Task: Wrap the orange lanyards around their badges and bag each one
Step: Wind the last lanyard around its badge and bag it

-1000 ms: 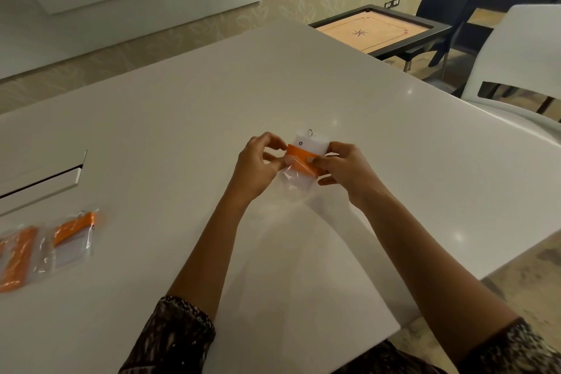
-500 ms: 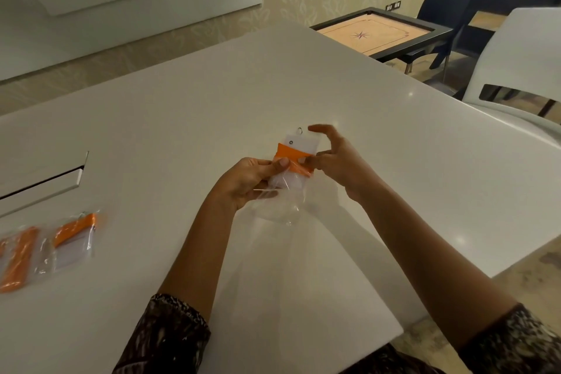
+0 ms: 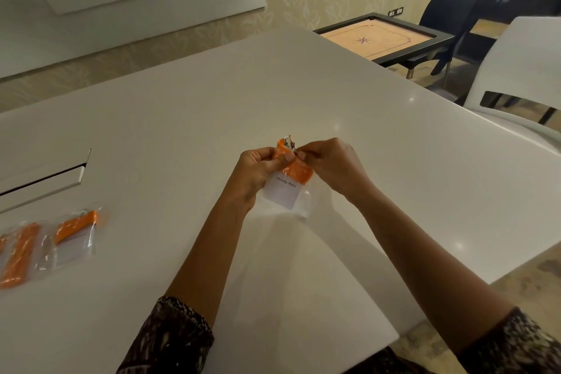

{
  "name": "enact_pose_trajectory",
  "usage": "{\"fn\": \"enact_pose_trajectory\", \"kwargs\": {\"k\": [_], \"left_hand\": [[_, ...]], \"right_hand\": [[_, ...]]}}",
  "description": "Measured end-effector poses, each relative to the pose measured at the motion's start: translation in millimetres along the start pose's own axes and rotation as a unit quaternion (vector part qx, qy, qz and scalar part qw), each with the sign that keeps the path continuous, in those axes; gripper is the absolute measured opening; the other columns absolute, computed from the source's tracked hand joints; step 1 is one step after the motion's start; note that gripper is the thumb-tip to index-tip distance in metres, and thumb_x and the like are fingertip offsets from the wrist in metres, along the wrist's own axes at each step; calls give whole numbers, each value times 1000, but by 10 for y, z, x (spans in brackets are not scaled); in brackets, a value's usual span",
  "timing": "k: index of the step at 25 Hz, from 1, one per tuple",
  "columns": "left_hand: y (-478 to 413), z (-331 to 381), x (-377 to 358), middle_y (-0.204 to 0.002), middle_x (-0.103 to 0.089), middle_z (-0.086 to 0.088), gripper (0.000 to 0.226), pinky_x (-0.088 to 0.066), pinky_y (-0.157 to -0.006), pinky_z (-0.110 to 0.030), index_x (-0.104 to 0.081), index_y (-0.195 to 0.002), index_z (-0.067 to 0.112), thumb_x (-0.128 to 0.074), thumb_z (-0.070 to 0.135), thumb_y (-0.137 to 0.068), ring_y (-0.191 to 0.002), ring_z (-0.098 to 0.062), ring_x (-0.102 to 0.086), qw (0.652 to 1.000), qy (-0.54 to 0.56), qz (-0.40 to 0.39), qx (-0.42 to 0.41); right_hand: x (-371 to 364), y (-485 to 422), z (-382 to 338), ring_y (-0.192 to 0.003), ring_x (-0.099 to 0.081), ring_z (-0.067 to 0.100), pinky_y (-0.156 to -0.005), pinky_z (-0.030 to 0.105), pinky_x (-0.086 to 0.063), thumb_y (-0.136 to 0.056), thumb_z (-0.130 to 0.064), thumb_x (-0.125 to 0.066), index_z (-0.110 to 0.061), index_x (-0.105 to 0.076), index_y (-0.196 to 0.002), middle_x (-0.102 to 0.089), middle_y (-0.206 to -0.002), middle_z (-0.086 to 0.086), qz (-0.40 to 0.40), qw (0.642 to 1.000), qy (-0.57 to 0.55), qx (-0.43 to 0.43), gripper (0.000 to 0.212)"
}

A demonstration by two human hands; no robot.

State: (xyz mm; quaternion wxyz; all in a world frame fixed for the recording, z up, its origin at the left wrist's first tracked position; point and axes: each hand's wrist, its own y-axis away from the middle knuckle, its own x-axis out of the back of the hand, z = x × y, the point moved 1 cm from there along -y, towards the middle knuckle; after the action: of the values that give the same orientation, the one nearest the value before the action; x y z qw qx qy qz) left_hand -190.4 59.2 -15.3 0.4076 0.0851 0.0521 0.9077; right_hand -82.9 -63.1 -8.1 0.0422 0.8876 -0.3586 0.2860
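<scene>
A white badge (image 3: 283, 192) with an orange lanyard (image 3: 299, 172) wound round it sits inside a clear plastic bag (image 3: 300, 206), held above the white table (image 3: 182, 118). My left hand (image 3: 258, 170) pinches the bag's top edge on the left, thumb on the orange band. From the right, my right hand (image 3: 329, 162) pinches the same top edge. A metal clip (image 3: 290, 140) sticks up between the fingertips. The bag's lower part hangs loose under the badge.
Two bagged badges with orange lanyards (image 3: 76, 229) (image 3: 18, 252) lie at the table's left edge. A slot with a raised flap (image 3: 45, 176) is cut into the table at left. A white chair (image 3: 522, 76) stands at right, a carrom board (image 3: 379, 36) beyond.
The badge has gone down into the bag and turned so its printed face shows. My right hand has closed from spread fingers to a pinch at the bag's top beside my left.
</scene>
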Motion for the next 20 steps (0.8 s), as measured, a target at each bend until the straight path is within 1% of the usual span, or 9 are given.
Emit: {"fn": "enact_pose_trajectory", "kwargs": {"k": [3,7,9,12,13,15,16,17,20], "left_hand": [[-2,5,2,-93,-75,-5,21,-58,-79,-38,-73,-96,15,-75,27,-79,-86,-24,-70,1000,9,4,-17],[-1,-9,20,-98,-74,-10,30,-56,-84,-41,-72,-104,7,-75,25,-80,-89,-26,-69,999,20,4,-36],[22,-8,25,-97,-75,-9,28,-56,-83,-36,-72,-104,8,-73,24,-81,-87,-22,-70,999,21,-5,-47],[60,-8,20,-94,-75,-5,23,-56,-81,-33,-72,-104,11,-71,21,-83,-83,-17,-70,998,18,-19,-63],[65,-5,14,-94,-75,-5,23,-56,-81,-34,-72,-105,12,-71,21,-84,-84,-17,-70,997,15,-22,-68],[82,14,6,-93,-75,-4,22,-57,-82,-36,-71,-104,13,-71,21,-84,-86,-19,-70,997,17,-32,-75],[86,24,7,-93,-75,-4,21,-57,-82,-36,-72,-103,13,-71,21,-83,-86,-20,-70,996,21,-37,-78],[91,31,10,-92,-75,-3,19,-57,-82,-36,-72,-101,15,-71,20,-83,-86,-19,-71,996,24,-42,-81],[98,28,32,-93,-75,-3,17,-58,-81,-33,-72,-101,16,-70,19,-84,-85,-17,-71,995,13,-47,-89]], "right_hand": [[17,-19,-17,-95,-58,22,-77,28,-41,-87,-25,-67,-24,-75,-102,-74,-88,-7,52,998,23,28,17],[6,-28,-33,-92,-62,21,-81,37,-50,-84,-21,-68,-31,-72,-100,-71,-81,-7,54,996,4,65,19],[5,-42,-5,-97,-58,21,-80,34,-48,-87,-24,-65,-32,-74,-96,-69,-89,-6,29,996,25,76,15],[60,-77,-11,-101,-51,16,-79,25,-38,-86,-24,-68,-29,-72,-97,-62,-105,-6,-8,998,20,63,13],[85,-85,-37,-99,-54,15,-77,23,-39,-84,-23,-70,-28,-69,-100,-62,-107,-7,-9,998,9,67,17],[135,-84,-103,-93,-60,12,-73,21,-45,-82,-20,-73,-26,-58,-115,-64,-105,-9,-14,996,-33,79,36],[149,-92,-126,-91,-60,11,-74,22,-47,-83,-20,-73,-27,-55,-122,-64,-103,-10,-19,995,-30,90,44],[153,-106,-134,-90,-58,11,-77,23,-46,-84,-21,-72,-29,-56,-124,-62,-102,-11,-26,994,-3,101,44],[153,-143,-127,-94,-53,10,-78,24,-39,-84,-25,-71,-31,-69,-103,-58,-102,-9,-27,991,63,118,20]]}}
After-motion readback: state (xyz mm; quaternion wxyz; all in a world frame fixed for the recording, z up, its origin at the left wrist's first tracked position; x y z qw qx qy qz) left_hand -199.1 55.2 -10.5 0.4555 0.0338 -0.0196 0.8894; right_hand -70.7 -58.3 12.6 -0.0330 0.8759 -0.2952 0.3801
